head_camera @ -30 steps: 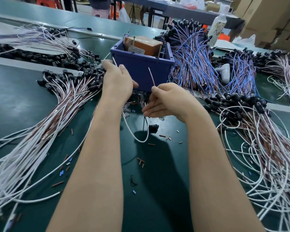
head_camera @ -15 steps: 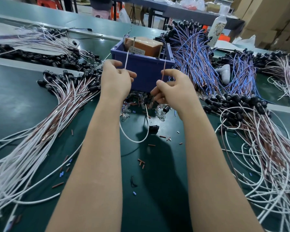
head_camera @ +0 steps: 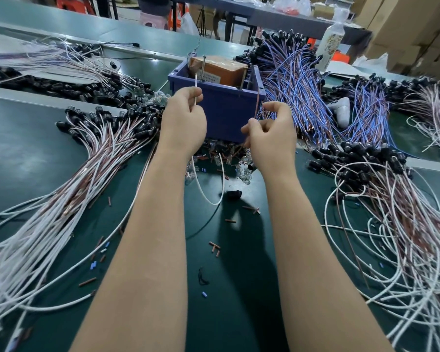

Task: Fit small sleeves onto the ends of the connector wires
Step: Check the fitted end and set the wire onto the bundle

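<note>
Left hand (head_camera: 183, 120): thumb and forefinger pinch the white wire (head_camera: 196, 85), tip held upright, likely so a sleeve can slide on. Blue bin (head_camera: 224, 118) just beyond. Right hand (head_camera: 269, 134): curled fingers pinch the brown wire (head_camera: 257, 102), tip also up. Sleeve on either tip: cannot tell. Loose sleeves (head_camera: 214, 245) lie scattered on the near mat (head_camera: 23, 148).

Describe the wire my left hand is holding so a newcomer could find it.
Find the blue bin on the green table. The left hand, before its left corner, pinches a wire end pointing up. It is white; the upright wire in the right hand is reddish-brown.
</note>
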`<state>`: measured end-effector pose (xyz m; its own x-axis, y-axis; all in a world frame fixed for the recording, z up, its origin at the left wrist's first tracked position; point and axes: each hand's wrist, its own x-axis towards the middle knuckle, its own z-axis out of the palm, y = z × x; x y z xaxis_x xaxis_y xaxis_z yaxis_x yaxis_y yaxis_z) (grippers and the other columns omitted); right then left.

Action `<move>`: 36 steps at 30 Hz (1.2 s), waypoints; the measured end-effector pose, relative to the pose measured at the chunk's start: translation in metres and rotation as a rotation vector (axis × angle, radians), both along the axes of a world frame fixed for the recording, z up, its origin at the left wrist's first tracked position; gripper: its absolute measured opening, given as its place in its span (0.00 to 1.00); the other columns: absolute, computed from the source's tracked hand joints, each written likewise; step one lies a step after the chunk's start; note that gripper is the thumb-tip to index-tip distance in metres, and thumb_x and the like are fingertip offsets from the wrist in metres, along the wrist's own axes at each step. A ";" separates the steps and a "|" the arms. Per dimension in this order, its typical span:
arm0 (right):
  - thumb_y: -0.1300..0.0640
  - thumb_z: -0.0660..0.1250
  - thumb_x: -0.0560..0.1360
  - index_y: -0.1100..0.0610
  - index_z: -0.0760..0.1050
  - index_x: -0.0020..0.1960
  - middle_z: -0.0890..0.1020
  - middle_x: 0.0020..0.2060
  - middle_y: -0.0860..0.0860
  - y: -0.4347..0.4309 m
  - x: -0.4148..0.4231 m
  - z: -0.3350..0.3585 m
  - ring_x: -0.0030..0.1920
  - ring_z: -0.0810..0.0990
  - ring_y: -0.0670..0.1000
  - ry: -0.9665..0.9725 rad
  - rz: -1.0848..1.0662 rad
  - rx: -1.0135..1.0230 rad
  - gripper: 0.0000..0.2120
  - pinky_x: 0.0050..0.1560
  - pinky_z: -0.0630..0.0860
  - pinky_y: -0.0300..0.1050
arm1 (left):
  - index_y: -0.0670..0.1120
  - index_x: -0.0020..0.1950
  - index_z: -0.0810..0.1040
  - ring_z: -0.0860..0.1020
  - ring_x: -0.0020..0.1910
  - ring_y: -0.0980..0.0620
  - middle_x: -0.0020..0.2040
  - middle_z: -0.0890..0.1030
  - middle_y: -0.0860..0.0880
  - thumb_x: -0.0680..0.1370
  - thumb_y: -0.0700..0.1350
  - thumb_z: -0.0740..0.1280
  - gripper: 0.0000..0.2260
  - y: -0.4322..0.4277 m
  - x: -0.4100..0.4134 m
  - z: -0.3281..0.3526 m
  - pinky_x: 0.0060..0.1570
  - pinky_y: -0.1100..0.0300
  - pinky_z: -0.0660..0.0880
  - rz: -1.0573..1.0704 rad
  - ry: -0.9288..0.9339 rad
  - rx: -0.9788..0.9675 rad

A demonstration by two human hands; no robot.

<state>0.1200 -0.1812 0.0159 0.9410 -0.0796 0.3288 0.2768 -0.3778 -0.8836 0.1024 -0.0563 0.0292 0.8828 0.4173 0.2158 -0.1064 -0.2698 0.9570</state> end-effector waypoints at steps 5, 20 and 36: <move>0.65 0.60 0.78 0.57 0.71 0.52 0.81 0.36 0.49 0.001 0.000 -0.001 0.26 0.76 0.42 -0.019 -0.018 0.070 0.06 0.42 0.79 0.47 | 0.42 0.68 0.69 0.73 0.65 0.46 0.65 0.75 0.47 0.78 0.33 0.53 0.19 0.000 0.000 -0.002 0.66 0.52 0.70 -0.025 0.002 0.017; 0.66 0.57 0.79 0.58 0.74 0.63 0.80 0.42 0.49 0.006 -0.001 0.000 0.34 0.76 0.47 -0.037 0.023 0.007 0.15 0.48 0.77 0.48 | 0.42 0.69 0.68 0.72 0.66 0.46 0.66 0.74 0.47 0.79 0.33 0.52 0.20 0.000 0.004 -0.007 0.64 0.55 0.70 -0.089 0.003 0.023; 0.67 0.56 0.79 0.59 0.75 0.63 0.80 0.43 0.50 0.004 0.001 -0.001 0.36 0.76 0.47 -0.034 0.014 0.009 0.16 0.49 0.79 0.51 | 0.42 0.69 0.68 0.73 0.65 0.43 0.66 0.74 0.47 0.79 0.34 0.52 0.19 0.000 0.006 -0.009 0.66 0.49 0.69 -0.053 0.004 0.013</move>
<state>0.1205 -0.1773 0.0151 0.9304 -0.0696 0.3599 0.3120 -0.3654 -0.8770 0.1084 -0.0566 0.0200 0.9045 0.3668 0.2176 -0.1174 -0.2763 0.9539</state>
